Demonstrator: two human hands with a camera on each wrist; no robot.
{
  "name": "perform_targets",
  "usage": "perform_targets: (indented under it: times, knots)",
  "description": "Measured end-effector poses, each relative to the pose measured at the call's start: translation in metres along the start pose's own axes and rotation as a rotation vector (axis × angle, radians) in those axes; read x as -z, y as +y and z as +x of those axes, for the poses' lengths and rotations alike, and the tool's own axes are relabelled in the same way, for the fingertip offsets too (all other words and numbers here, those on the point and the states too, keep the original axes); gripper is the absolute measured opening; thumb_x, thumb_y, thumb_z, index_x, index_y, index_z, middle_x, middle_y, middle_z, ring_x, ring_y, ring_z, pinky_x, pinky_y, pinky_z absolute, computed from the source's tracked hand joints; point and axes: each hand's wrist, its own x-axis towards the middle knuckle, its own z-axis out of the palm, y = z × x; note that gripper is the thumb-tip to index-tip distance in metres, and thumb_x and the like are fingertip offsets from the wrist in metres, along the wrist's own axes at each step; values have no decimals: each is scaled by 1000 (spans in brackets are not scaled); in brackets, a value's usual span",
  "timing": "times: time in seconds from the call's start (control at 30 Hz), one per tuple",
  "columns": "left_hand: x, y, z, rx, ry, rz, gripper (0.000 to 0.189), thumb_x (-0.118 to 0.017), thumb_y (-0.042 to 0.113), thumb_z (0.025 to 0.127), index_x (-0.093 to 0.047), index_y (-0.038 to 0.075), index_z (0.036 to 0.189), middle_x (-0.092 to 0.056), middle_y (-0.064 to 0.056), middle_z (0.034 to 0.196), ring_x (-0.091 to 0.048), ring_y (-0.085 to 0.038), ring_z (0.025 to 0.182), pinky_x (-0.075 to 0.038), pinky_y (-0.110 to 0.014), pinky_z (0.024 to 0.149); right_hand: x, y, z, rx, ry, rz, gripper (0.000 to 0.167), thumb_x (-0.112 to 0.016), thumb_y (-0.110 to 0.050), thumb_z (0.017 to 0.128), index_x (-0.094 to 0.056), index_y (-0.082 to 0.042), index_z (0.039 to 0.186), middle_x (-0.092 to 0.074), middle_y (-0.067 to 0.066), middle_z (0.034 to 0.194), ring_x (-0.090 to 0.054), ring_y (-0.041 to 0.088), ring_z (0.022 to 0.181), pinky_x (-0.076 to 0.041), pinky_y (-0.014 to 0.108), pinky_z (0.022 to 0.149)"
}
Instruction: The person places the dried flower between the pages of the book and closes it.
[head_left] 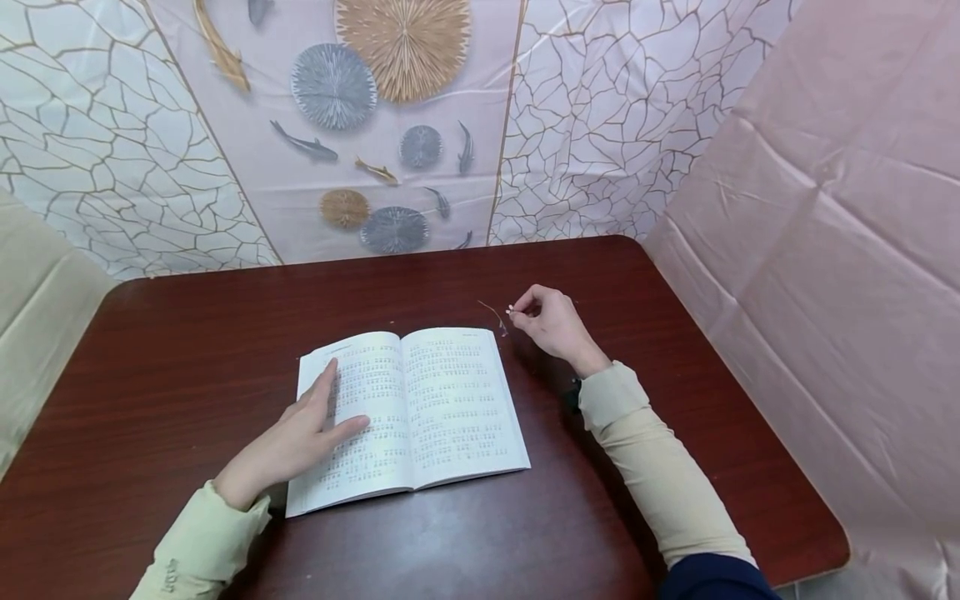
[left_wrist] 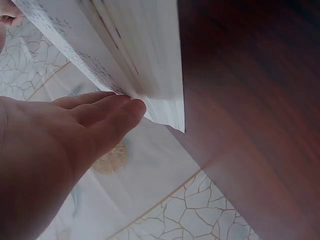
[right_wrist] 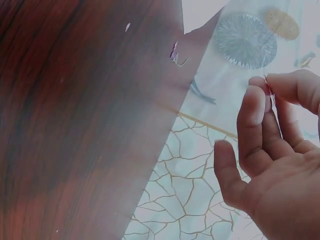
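While the head view shows straight left fingers [head_left: 330, 392] pressing the book [head_left: 420, 400], only it shows right fingers [head_left: 525, 307] pinching a small stem [head_left: 495, 315].

The open white paperback book of printed text [head_left: 411, 414] is lying on the dark reddish wooden worktop [head_left: 675, 400], under the left grip [head_left: 296, 440], leftward and nearer than the right grip [head_left: 551, 321], which is pinching a thin dried plant stem [head_left: 495, 314].

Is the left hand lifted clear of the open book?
No, the left hand lies flat on the left page of the book.
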Motion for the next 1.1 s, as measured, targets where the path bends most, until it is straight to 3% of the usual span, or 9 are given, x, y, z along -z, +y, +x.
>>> perform_targets:
  times: [0.3,0.67,1.1]
  knots:
    - [3,-3,-2,25,-5,5,105,-57,59,91,1,-2,154,-11,-28,158,-14,-44,144,-22,-60,110,-4,-6,-4,18,-92,79,28,-66,-7,93,-60,-2,120,-61,7,95,-56,24,84,-48,31,68]
    - [3,-4,-3,28,-10,15,105,-57,59,91,-1,-5,153,-10,-29,157,-13,-46,143,-21,-61,110,-8,-10,-7,38,-117,18,9,-67,-10,92,-69,-11,101,-65,3,92,-56,21,77,-48,31,64]
    - [2,-3,-3,15,-21,38,100,-57,56,92,-9,-7,152,-8,-29,158,-11,-47,143,-17,-62,110,-15,-11,-11,143,-180,14,11,-69,-7,91,-73,-6,100,-67,1,93,-57,21,76,-47,29,59]
